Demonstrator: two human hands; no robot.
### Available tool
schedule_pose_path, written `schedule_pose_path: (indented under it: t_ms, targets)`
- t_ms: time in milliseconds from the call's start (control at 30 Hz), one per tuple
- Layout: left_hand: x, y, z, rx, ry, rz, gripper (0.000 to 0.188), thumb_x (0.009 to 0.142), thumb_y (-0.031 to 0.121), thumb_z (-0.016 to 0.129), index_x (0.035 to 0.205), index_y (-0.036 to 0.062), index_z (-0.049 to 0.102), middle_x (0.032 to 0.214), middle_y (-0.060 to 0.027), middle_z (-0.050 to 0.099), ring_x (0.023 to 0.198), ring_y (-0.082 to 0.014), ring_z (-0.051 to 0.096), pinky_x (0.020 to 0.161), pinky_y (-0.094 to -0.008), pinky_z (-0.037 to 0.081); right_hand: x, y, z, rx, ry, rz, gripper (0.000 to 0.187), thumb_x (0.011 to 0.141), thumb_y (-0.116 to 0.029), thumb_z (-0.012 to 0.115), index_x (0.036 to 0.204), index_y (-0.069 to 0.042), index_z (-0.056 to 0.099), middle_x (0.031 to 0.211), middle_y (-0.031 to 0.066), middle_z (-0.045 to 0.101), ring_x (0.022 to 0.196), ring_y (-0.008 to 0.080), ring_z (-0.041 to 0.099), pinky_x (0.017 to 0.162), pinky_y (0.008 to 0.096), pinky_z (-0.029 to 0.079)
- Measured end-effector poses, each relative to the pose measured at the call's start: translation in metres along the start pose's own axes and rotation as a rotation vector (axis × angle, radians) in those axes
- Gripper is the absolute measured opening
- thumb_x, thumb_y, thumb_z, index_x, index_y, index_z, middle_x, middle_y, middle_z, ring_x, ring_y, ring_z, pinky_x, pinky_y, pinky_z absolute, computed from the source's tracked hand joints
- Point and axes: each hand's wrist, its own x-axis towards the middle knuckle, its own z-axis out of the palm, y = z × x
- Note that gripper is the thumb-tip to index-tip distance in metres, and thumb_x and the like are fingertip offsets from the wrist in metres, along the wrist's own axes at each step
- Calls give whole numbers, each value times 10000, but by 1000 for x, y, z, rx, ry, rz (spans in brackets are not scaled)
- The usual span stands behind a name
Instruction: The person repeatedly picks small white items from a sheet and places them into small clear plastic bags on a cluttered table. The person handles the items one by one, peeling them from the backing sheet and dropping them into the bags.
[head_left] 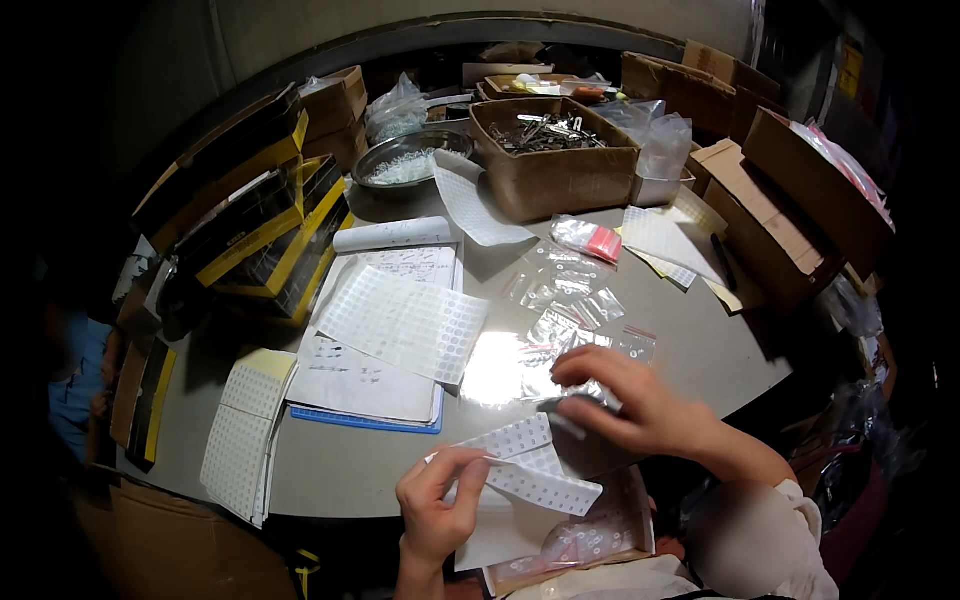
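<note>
My left hand (440,505) pinches the edge of a folded sheet of small round stickers (545,480) at the front of the table. The sheet bends over on itself, with printed rows showing. My right hand (635,400) hovers over small clear zip bags (540,365), thumb and forefinger apart; I see nothing between them. More zip bags (565,265) with small ring-shaped marks or parts lie beyond. Below the sticker sheet, an open carton (640,510) at the table's front edge holds more clear bags (590,540).
Left of centre, another sticker sheet (400,315) lies on papers over a blue clipboard (365,418). A sticker pad (245,430) lies further left. Behind stand a metal bowl (405,160) of small clear pieces and a carton (560,180) of metal parts. Boxes (790,215) line both sides.
</note>
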Motion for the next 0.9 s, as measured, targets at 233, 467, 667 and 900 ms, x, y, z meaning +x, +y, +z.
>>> schedule_pose_path:
  t_ms: [233,467,667,900]
  targets:
    - [0,0,-2,38,-27,23,54,900,-20,720,951,-17,735,880,-133,741,808,-240,737,737,-313,561,26,-25,23,-211,-174,-191,325,830,-33,714,1131,-30,593,1032,159,606,946,371,639,807,457,538]
    - [0,-1,-3,72,-46,-10,51,902,-1,726,951,-18,731,870,-130,738,794,-253,731,721,-318,551,18,-29,34,-253,-154,-232,339,757,-52,711,1057,-9,560,992,172,577,906,383,633,771,467,550]
    - [6,3,-1,8,-25,-117,53,904,5,719,924,-44,721,854,-126,744,771,-200,720,724,-297,564,-12,-17,25,-70,-104,-218,421,759,-85,726,1164,-57,614,1060,145,625,902,339,676,699,429,576]
    - [4,-1,0,-5,-1,-94,69,908,14,722,934,-49,718,849,-119,737,771,-178,700,720,-290,546,-30,60,-70,12,-9,542,178,961,-181,692,1027,-16,697,881,72,693,753,122,628,685,296,508]
